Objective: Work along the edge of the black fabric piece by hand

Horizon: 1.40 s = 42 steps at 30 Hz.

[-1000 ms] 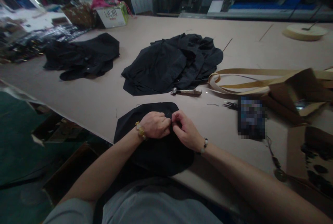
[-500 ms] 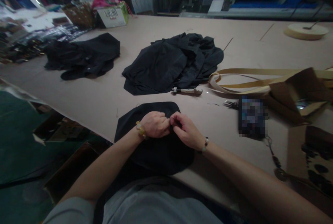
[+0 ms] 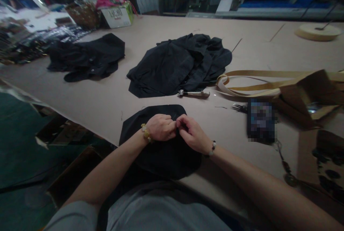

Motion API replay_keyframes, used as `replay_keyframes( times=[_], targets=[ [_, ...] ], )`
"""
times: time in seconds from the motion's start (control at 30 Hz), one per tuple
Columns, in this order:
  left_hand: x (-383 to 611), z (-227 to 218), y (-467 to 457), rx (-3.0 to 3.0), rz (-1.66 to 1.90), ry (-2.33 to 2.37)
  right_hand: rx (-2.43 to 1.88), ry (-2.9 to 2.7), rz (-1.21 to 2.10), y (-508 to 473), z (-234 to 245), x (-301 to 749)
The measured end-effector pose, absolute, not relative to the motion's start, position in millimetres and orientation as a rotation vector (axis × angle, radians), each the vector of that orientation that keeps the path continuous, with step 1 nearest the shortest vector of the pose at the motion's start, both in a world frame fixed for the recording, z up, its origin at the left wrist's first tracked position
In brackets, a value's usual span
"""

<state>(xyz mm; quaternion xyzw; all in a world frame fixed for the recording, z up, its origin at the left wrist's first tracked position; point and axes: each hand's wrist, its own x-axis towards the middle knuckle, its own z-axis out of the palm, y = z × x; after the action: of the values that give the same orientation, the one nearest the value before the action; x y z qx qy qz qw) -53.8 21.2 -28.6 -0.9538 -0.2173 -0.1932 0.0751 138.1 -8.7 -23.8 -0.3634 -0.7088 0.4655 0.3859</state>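
A rounded piece of black fabric (image 3: pixel 161 159) lies at the near edge of the tan table (image 3: pixel 94 102), partly hanging over it. My left hand (image 3: pixel 160 128), with a yellow bead bracelet, is curled into a pinch on the fabric's upper part. Touching it from the right, my right hand (image 3: pixel 192 135), with a dark bead bracelet, pinches the same spot. Whatever small part sits between the fingertips is hidden.
A heap of black garments (image 3: pixel 180 64) lies mid-table, another black pile (image 3: pixel 87 59) to the left. A small tool with a pale handle (image 3: pixel 194 94) lies beyond my hands. A phone (image 3: pixel 262 120), tan straps (image 3: pixel 247 80) and a brown paper bag (image 3: pixel 309 93) sit right; a box (image 3: pixel 117 14) stands far back.
Both hands stay pinched together on the black fabric with only tiny finger movement; the view has shifted slightly.
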Motion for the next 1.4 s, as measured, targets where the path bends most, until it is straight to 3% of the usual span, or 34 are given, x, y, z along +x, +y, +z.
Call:
replay_keyframes(
  times=[0.13,0.43,0.67,0.83,1.13,1.4],
  targets=[
    [-55,-15,18,-2.853,-0.635,-0.819,-0.977,-1.620,1.255,-4,-25,140],
    [-46,-4,1,-3.016,-1.383,-1.274,-0.962,-1.602,1.496,8,-10,150],
    [-46,-13,1,-2.721,-1.451,-2.022,-1.319,-1.671,0.944,21,-20,155],
    [-41,-23,-9,-2.711,-1.502,-2.233,-1.381,-1.693,0.856,24,-32,154],
    [-35,-24,-24,-2.440,-2.094,-2.518,-1.073,-1.495,1.305,13,-33,143],
    [-24,-20,-29,-2.252,-2.114,-2.649,-0.975,-1.392,1.499,8,-32,142]
  ],
)
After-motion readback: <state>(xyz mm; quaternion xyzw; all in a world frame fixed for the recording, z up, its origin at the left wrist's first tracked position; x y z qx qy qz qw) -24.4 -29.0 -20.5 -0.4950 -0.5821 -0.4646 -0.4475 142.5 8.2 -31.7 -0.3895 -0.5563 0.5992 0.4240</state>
